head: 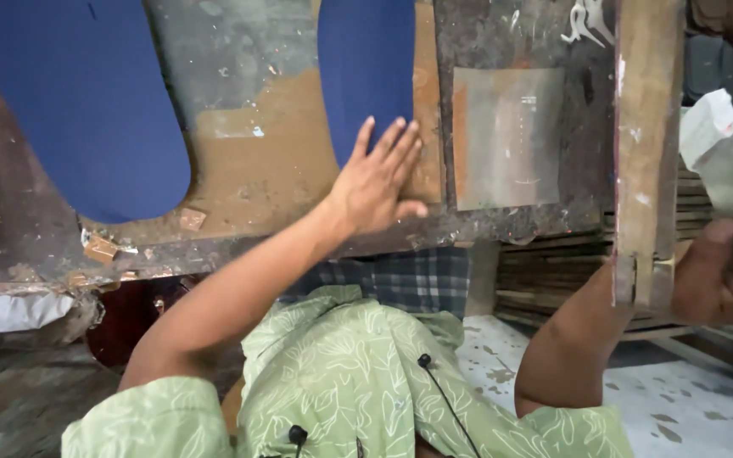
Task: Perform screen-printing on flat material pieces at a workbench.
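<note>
My left hand lies flat, fingers spread, on a worn, stained workbench, with its fingertips on the lower end of a blue sole-shaped piece. A larger blue sole-shaped piece lies further left on the same bench. My right hand is off to the right, beyond a wooden post, and is closed around a folded grey and white sheet that sticks up from the fist. I cannot tell whether the sheet is paper or cloth.
A square grey metal plate is set in the bench right of my left hand. Small wood scraps sit near the bench's front edge. Stacked wooden slats lie under the bench, above a paint-spotted floor.
</note>
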